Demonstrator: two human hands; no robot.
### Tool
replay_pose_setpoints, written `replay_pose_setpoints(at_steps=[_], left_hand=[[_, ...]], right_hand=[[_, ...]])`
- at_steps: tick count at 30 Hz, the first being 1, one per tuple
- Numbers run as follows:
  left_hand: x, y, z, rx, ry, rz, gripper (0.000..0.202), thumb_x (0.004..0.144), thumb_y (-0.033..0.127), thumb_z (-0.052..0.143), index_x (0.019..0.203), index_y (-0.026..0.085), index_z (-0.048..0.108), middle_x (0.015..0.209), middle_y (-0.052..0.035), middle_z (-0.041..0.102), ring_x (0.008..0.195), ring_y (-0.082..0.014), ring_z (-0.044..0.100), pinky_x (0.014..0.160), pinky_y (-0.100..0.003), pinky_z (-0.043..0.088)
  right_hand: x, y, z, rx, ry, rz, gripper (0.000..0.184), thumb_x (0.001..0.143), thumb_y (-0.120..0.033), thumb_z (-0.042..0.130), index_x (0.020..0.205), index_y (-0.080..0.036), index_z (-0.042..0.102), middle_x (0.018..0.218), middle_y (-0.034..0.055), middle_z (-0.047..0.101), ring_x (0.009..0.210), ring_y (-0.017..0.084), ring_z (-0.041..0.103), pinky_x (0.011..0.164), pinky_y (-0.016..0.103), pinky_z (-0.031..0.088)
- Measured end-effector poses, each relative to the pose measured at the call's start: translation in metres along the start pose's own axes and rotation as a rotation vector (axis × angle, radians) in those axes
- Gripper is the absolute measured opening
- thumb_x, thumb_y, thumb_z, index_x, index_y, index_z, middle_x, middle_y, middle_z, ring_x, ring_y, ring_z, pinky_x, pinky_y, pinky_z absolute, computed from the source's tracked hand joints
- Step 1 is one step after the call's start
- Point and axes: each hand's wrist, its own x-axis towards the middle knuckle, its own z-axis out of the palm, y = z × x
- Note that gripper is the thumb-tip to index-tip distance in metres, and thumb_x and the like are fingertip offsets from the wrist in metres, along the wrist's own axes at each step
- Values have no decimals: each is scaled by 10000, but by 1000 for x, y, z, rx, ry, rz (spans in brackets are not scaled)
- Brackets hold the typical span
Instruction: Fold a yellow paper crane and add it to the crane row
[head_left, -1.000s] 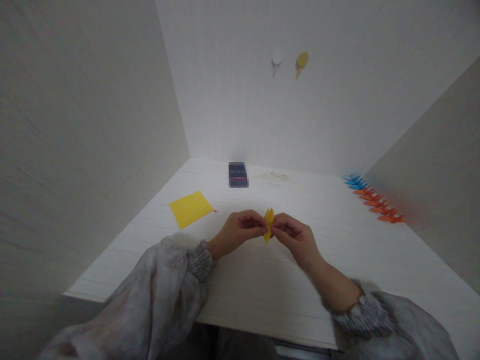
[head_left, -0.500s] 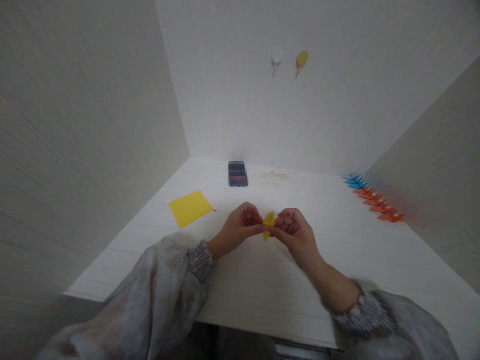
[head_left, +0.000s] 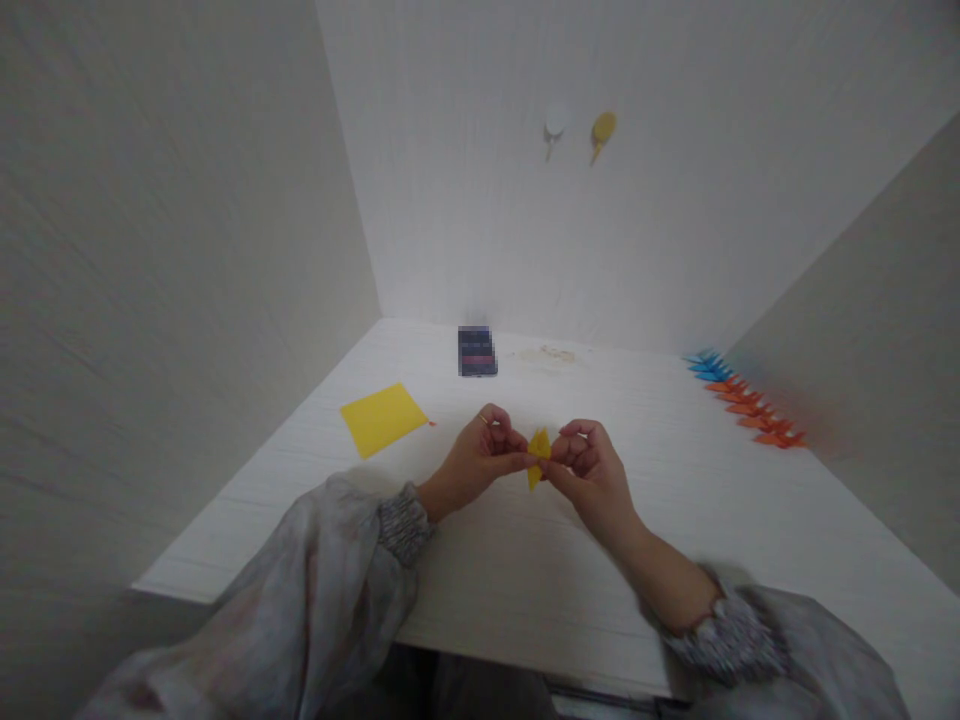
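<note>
Between my two hands is a small piece of folded yellow origami paper, held upright above the table with its pointed lower end hanging down. My left hand pinches its left side between thumb and fingers. From the other side my right hand pinches it too, thumb toward me and the other fingers curled. The fingertips cover the paper's middle, so its exact folds are hard to make out. A flat yellow sheet lies left of my left hand, with a tiny orange scrap at its right corner.
Along the right wall stands a row of folded paper figures, blue ones behind orange ones. A dark, blurred rectangular object rests by the back wall. White and yellow hooks are on that wall. The white table's front edge is near me.
Both hands keep their pinch on the yellow paper, which has turned slightly and now shows a wider upper part. The view has shifted a little.
</note>
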Motion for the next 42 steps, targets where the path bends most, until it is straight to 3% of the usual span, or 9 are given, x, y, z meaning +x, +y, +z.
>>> replay_pose_setpoints(at_steps=[5, 8, 10, 13, 17, 21, 27, 35, 42], left_hand=[[3, -6, -2, 204, 123, 5, 271, 629, 241, 652, 769, 150, 439, 682, 28, 529, 618, -67, 517, 602, -206, 409], [1, -5, 0, 290, 71, -26, 182, 684, 270, 599, 755, 126, 513, 719, -14, 567, 667, -92, 536, 654, -237, 421], [-1, -3, 3, 266, 36, 7, 188, 701, 268, 582, 814, 127, 530, 842, -50, 593, 788, -127, 554, 744, -278, 418], [-2, -2, 6, 190, -7, 21, 217, 689, 251, 598, 854, 135, 520, 871, -56, 606, 853, -158, 563, 788, -315, 415], [0, -4, 2, 118, 75, 17, 218, 666, 259, 619, 814, 139, 513, 809, -29, 614, 790, -139, 574, 749, -297, 429], [2, -4, -2, 167, 149, -23, 225, 662, 298, 612, 775, 118, 542, 721, -17, 606, 657, -105, 562, 670, -262, 444], [0, 0, 2, 82, 123, -101, 207, 651, 259, 625, 775, 113, 547, 707, -11, 607, 626, -94, 569, 666, -266, 472], [-1, 0, 0, -3, 77, -24, 381, 609, 170, 667, 886, 169, 405, 708, 3, 626, 599, -111, 596, 596, -252, 476], [0, 1, -1, 7, 34, -11, 291, 637, 184, 644, 859, 152, 460, 732, -12, 647, 621, -114, 605, 605, -240, 478]], right_hand=[[-2, 6, -1, -400, 122, -188, 315, 673, -203, 591, 924, -231, 402, 632, -38, 514, 593, 124, 533, 612, 281, 445], [-3, 6, -3, -615, 167, -268, 291, 690, -200, 568, 940, -234, 422, 685, -4, 566, 621, 150, 560, 593, 293, 455], [-2, 4, -3, -708, 134, -349, 251, 708, -177, 540, 934, -235, 447, 719, 16, 577, 642, 157, 564, 589, 296, 463], [0, 1, -3, -758, 14, -455, 196, 741, -141, 491, 917, -229, 493, 786, 45, 571, 721, 165, 560, 643, 309, 470], [-1, -1, -2, -710, -88, -482, 264, 765, -116, 440, 1003, -218, 489, 904, 71, 559, 836, 172, 545, 726, 321, 462], [-4, -4, -2, -664, -67, -427, 255, 774, -116, 426, 1003, -211, 483, 875, 46, 585, 796, 155, 557, 713, 302, 460], [-1, -4, -5, -564, -16, -343, 92, 757, -178, 496, 844, -196, 521, 751, 20, 519, 675, 136, 503, 618, 275, 437], [3, 11, -7, -177, -43, -102, 162, 751, -215, 535, 908, -223, 501, 808, 21, 541, 743, 141, 528, 661, 283, 444], [5, 6, -6, 15, -64, -14, 161, 712, -203, 584, 861, -217, 524, 739, -9, 521, 657, 107, 502, 600, 245, 422]])
